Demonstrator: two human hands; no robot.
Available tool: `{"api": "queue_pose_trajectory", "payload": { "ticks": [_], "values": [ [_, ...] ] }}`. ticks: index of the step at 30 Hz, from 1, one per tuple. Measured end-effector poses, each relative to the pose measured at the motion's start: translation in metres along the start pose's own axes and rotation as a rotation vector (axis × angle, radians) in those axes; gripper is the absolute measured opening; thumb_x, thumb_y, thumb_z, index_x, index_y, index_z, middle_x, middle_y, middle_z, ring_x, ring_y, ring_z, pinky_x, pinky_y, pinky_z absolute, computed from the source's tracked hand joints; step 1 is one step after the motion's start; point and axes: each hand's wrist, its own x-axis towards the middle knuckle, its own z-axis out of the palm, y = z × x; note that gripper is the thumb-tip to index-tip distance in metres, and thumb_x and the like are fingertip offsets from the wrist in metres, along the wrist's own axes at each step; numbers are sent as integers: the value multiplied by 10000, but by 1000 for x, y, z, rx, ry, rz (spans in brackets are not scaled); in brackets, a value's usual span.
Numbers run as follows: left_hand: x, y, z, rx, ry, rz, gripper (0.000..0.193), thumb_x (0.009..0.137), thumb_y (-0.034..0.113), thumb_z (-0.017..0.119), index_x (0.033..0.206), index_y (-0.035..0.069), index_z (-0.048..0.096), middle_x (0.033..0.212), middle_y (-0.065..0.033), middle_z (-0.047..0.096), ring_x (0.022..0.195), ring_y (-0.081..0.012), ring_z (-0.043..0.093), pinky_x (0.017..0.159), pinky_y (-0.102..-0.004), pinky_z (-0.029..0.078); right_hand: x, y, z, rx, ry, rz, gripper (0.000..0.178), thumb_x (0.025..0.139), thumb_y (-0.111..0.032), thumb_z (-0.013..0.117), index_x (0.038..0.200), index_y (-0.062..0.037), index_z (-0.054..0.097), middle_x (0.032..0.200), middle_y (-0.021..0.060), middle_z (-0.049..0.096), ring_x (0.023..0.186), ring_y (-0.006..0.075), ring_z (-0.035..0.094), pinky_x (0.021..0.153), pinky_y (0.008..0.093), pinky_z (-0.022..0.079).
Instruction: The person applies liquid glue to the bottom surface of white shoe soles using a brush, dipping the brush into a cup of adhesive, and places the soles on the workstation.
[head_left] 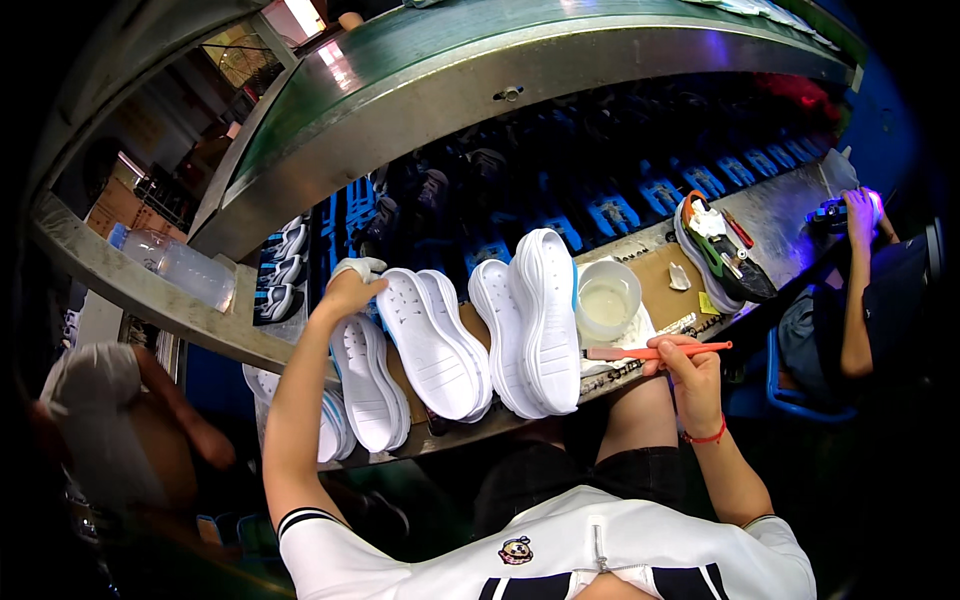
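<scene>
My left hand [350, 292], with whitish coverings on some fingers, is at the far end of a white shoe sole [432, 350]. Its thumb meets the sole's edge and the other fingers bend in beside it, partly hidden. Between the fingers of my right hand [690, 372] is a brush [660, 350] with a red-orange handle, its tip pointing left. Just beyond that tip stands a round translucent tub [608, 300] of pale liquid. More white soles stand close together: a pair [545, 330] right of the held one and a single sole [370, 385] to its left.
An assembled shoe [720, 250] lies on cardboard at the right. Behind the bench, dark shoes sit among rows of blue holders [610, 212], below a metal-edged conveyor [400, 140]. A plastic jug [180, 265] lies at the left. Co-workers sit on both sides, one hand [862, 215] showing at right.
</scene>
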Motion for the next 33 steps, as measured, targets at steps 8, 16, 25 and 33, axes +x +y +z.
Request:
{"api": "queue_pose_trajectory", "payload": {
  "ticks": [8,16,25,33],
  "values": [
    [-85,33,-85,-555,212,-315,385,802,131,511,1092,-122,523,932,-194,634,795,-279,660,660,-343,582,35,-8,-27,-192,65,-131,226,898,-130,560,933,79,638,728,88,651,695,110,580,684,223,429],
    [-201,66,41,-1611,48,-354,757,602,73,642,1277,-108,351,1138,-263,534,981,-434,593,681,-507,592,107,4,-31,-848,-147,-182,231,841,-187,616,864,33,686,601,60,648,565,97,595,563,230,456],
    [-181,120,189,-2426,-225,401,921,635,169,713,1424,137,237,1346,-129,387,1133,-514,392,729,-586,486,109,-6,-5,-959,-141,-163,238,820,-210,624,822,17,696,619,61,671,522,104,590,518,234,430],
    [-137,162,135,-2419,-433,371,1000,722,509,716,1465,124,167,1473,-135,251,1157,-414,458,924,-575,378,107,-36,-12,-658,-173,-245,176,872,-130,607,886,36,664,671,29,647,617,65,550,543,205,395]
  ]
}}
